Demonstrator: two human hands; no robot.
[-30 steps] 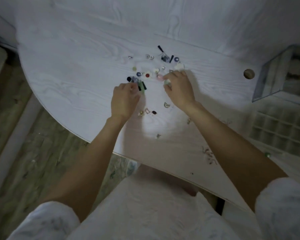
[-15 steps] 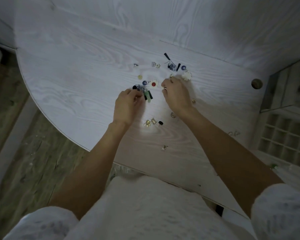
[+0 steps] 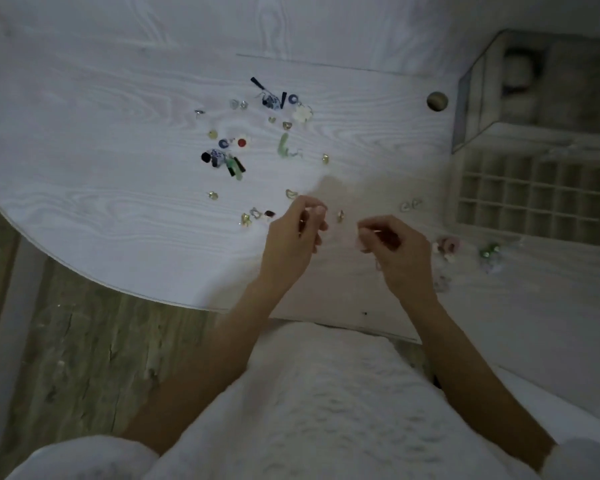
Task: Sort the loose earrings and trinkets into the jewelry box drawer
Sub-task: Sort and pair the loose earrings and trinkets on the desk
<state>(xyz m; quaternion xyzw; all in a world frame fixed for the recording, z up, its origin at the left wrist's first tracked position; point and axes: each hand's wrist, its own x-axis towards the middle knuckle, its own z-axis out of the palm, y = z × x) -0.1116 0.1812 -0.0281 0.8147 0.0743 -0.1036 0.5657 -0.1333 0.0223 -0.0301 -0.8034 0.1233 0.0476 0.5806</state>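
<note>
Loose trinkets scattered across the white table, thickest left of centre; a few more near the drawer. Drawer at the right, pulled out of the box, gridded into small compartments. Left hand raised near the table's front edge, fingertips pinched narrow; cannot tell what is held. Right hand just beside it, apart, pinched on a small pink piece. Pink flower and green bead below the drawer. Wood floor at lower left.
</note>
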